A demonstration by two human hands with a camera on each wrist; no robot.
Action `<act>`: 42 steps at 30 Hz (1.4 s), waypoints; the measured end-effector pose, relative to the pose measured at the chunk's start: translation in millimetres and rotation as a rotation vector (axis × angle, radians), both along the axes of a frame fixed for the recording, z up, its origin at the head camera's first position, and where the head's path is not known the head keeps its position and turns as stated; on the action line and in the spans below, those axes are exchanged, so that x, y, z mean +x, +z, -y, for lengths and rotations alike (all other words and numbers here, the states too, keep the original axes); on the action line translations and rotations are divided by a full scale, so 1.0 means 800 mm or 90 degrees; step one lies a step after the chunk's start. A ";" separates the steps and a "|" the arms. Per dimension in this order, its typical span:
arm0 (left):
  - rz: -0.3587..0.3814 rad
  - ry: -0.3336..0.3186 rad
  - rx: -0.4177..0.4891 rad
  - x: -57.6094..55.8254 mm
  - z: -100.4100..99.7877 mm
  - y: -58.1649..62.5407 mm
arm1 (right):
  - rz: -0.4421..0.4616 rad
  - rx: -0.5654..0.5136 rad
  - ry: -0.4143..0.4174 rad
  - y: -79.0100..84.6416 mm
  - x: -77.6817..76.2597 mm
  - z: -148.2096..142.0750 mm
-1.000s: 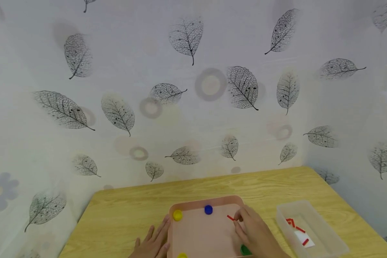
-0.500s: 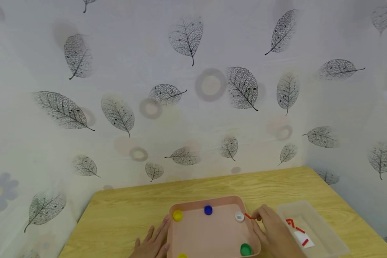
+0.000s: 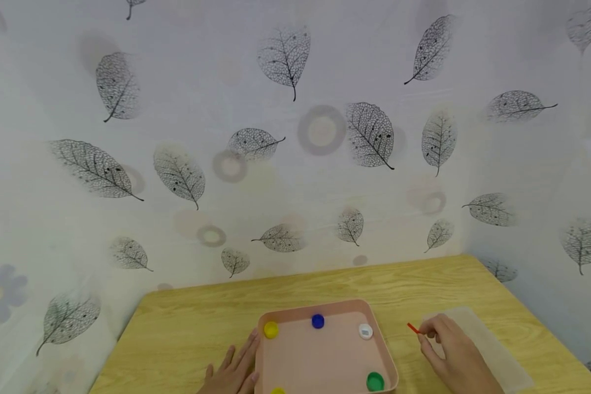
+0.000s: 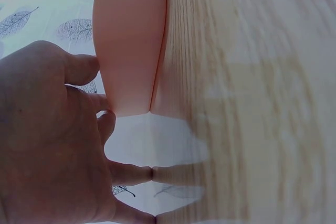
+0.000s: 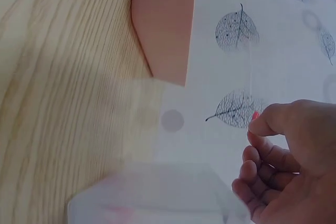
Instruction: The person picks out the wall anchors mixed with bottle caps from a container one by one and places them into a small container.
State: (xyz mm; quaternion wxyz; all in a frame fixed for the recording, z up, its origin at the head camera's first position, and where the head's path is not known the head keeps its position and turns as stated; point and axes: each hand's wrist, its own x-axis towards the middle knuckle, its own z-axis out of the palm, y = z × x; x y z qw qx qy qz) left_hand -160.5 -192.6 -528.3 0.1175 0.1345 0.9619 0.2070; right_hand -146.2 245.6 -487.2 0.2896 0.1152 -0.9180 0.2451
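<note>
A thin red stick [image 3: 412, 328] is pinched between the thumb and forefinger of my right hand [image 3: 453, 350]. This hand is raised at the left side of the translucent white box [image 3: 507, 355], hiding much of it. In the right wrist view only the stick's red tip [image 5: 255, 115] shows at the fingertips. My left hand [image 3: 231, 369] lies on the table with its fingers spread, fingertips at the left wall of the pink tray [image 3: 325, 350]. From the left wrist view, the thumb and fingers touch the tray's side wall [image 4: 128, 45] and the tabletop.
Inside the tray, round caps stand near the edges: yellow [image 3: 271, 329], blue [image 3: 317, 321], white [image 3: 365, 331] and green [image 3: 375, 381], with another yellow one [image 3: 278, 390] cut by the frame's bottom. A leaf-patterned wall covering [image 3: 295, 191] rises behind the wooden table [image 3: 202, 312].
My right hand has carried the red stick from above the tray's right part rightward to the box, uncovering the white and green caps. The left hand stays in place.
</note>
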 end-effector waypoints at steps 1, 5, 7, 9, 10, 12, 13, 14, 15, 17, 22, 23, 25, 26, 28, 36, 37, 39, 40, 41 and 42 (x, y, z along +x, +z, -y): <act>0.000 0.001 0.000 0.000 -0.001 0.001 | -0.008 0.001 0.002 0.000 0.001 -0.005; -0.009 0.007 -0.001 0.000 -0.003 0.001 | -0.036 -0.004 0.011 -0.003 0.004 -0.023; -0.015 0.016 -0.010 0.000 -0.005 -0.001 | -0.044 -0.008 0.014 -0.005 0.005 -0.031; -0.024 0.025 -0.016 -0.002 -0.008 -0.002 | -0.049 -0.008 0.010 -0.007 0.006 -0.038; -0.024 0.029 -0.021 -0.003 -0.009 -0.002 | -0.049 -0.010 0.008 -0.008 0.007 -0.041; -0.019 0.034 -0.028 -0.005 -0.010 -0.002 | -0.047 -0.009 -0.003 -0.009 0.009 -0.048; -0.014 0.036 -0.027 -0.005 -0.011 -0.003 | -0.039 -0.009 -0.009 -0.010 0.010 -0.051; -0.009 0.037 -0.026 -0.006 -0.011 -0.004 | -0.029 -0.012 -0.016 -0.011 0.011 -0.054; -0.004 0.036 -0.025 -0.005 -0.011 -0.004 | -0.016 -0.015 -0.025 -0.012 0.012 -0.056; 0.006 0.038 -0.022 -0.003 -0.011 -0.006 | 0.016 -0.024 -0.039 -0.014 0.015 -0.060; -0.042 0.020 -0.004 -0.005 -0.010 -0.010 | 0.046 -0.028 -0.073 -0.021 0.018 -0.068; -0.055 0.015 -0.002 -0.006 -0.009 -0.011 | 0.038 -0.025 -0.078 -0.022 0.018 -0.069; -0.073 0.000 -0.003 -0.008 -0.007 -0.010 | 0.015 -0.019 -0.084 -0.026 0.015 -0.071; -0.072 -0.003 -0.007 -0.009 -0.006 -0.008 | 0.009 -0.019 -0.085 -0.027 0.014 -0.071; -0.056 -0.020 -0.022 -0.007 -0.003 -0.004 | 0.000 -0.022 -0.080 -0.031 0.013 -0.073; 0.011 -0.012 -0.007 -0.004 0.001 0.006 | -0.036 -0.016 -0.096 -0.039 0.011 -0.073; 0.011 -0.012 -0.009 -0.004 0.000 0.006 | -0.044 -0.014 -0.096 -0.039 0.010 -0.072; 0.010 -0.013 -0.022 -0.004 0.000 0.006 | -0.039 -0.008 -0.102 -0.038 0.010 -0.071; 0.010 -0.013 -0.030 -0.004 -0.001 0.006 | -0.039 -0.008 -0.104 -0.038 0.010 -0.071; 0.010 -0.016 -0.038 -0.004 -0.002 0.006 | -0.031 -0.007 -0.109 -0.038 0.010 -0.071; 0.009 -0.017 -0.044 -0.003 -0.003 0.007 | -0.026 -0.005 -0.113 -0.038 0.010 -0.071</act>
